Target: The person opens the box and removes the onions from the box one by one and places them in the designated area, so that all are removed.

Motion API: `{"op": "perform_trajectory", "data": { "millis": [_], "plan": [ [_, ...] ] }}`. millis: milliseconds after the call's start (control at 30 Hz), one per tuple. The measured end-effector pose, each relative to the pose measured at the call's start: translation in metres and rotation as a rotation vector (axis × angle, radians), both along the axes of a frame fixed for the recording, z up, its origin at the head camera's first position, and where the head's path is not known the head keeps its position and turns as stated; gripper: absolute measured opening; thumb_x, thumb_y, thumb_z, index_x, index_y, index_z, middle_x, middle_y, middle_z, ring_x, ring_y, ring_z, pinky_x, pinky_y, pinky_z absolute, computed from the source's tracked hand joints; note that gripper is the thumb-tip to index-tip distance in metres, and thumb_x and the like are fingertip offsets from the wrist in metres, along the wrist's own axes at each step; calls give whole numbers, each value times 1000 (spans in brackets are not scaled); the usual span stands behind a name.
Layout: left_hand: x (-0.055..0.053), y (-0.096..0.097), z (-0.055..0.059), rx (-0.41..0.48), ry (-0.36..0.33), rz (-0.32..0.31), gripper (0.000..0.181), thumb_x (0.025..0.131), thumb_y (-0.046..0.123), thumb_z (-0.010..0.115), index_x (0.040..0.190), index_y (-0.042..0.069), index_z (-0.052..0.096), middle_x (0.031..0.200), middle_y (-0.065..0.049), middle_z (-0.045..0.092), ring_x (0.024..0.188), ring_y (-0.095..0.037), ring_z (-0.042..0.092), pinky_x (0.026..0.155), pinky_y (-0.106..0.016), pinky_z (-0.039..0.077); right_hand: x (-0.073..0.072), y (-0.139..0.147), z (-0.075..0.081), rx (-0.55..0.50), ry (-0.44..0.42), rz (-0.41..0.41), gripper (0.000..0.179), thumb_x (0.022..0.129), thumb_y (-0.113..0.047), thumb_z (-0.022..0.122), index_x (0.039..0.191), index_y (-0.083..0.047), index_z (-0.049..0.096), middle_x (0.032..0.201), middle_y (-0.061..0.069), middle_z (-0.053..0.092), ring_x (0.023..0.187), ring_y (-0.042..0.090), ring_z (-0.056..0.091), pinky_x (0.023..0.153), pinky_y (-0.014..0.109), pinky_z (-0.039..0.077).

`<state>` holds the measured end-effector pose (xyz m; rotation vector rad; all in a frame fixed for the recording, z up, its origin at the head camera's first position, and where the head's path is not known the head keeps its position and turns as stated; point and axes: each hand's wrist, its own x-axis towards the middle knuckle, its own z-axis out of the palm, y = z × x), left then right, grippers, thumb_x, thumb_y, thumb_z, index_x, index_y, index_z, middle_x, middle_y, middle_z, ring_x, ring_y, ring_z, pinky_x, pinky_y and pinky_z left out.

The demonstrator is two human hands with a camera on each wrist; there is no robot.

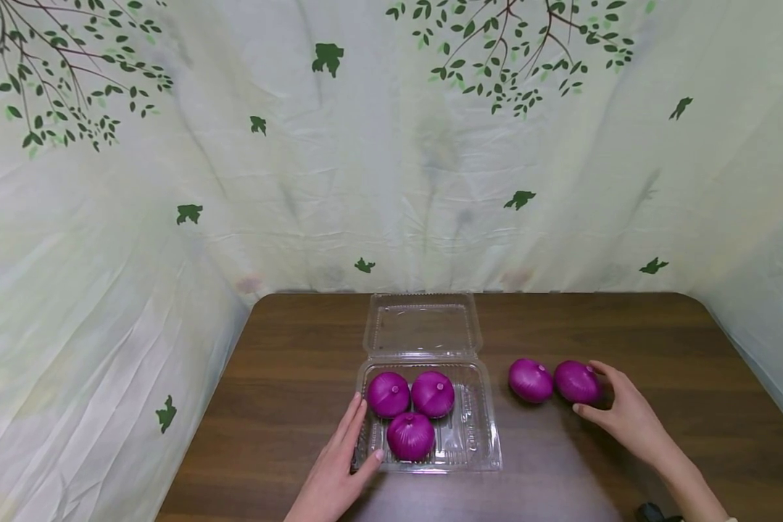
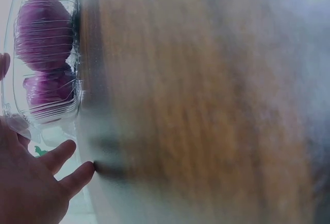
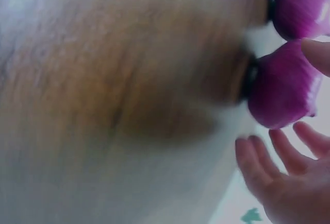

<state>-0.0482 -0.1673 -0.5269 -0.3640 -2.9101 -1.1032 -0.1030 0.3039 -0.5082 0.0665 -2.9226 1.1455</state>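
Note:
A clear plastic clamshell container (image 1: 476, 428) stands on the table with its lid (image 1: 424, 326) folded back. Inside it are three red onions (image 1: 411, 436), grouped toward the left. My left hand (image 1: 336, 457) lies along the container's left side, fingers straight and thumb at the front left corner; the left wrist view shows the fingers (image 2: 77, 178) spread. To the right of the container, two more red onions (image 1: 531, 380) sit side by side. My right hand (image 1: 626, 413) is at the right-hand onion (image 3: 286, 87), thumb and fingers spread on either side, fingertips right at its skin.
The brown wooden table (image 1: 287, 406) ends at a pale cloth backdrop (image 1: 431, 217) printed with leaves and branches, which also hangs along both sides. A small black object (image 1: 651, 512) shows at the bottom edge beside the right forearm.

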Motion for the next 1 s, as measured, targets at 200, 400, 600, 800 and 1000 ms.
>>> {"op": "perform_trajectory", "data": {
  "millis": [200,400,600,800,1000],
  "plan": [
    [-1,-1,0,1,2,-6,80,93,45,65,158,23,23,163,13,11,143,-18,24,108,-59,31,11,-9,15,50,145,-11,80,80,-25,83,142,3,40,137,30,44,122,52,37,90,68,35],
    [-1,-1,-1,0,-5,-4,80,93,47,64,158,24,23,163,15,10,143,-17,24,108,-60,31,20,-28,28,46,307,24,68,77,-8,82,135,3,49,135,25,47,120,47,42,90,62,36],
    [0,-1,-2,8,-4,0,80,93,49,62,158,23,23,163,14,11,143,-17,24,108,-60,31,25,-53,35,-5,340,58,61,80,-10,81,135,-5,53,138,14,49,125,36,43,103,20,29],
    [0,-2,-2,11,2,3,80,93,47,64,158,22,24,163,14,12,143,-17,24,108,-58,32,29,-76,40,-74,347,116,59,82,-10,80,135,-13,55,137,3,51,122,20,47,98,5,29],
    [1,-1,0,12,15,1,79,93,42,66,158,22,25,163,13,13,142,-19,26,106,-61,33,29,-96,39,-137,366,180,58,83,-8,78,136,-15,55,136,4,54,120,14,50,93,9,39]
  ]
}}
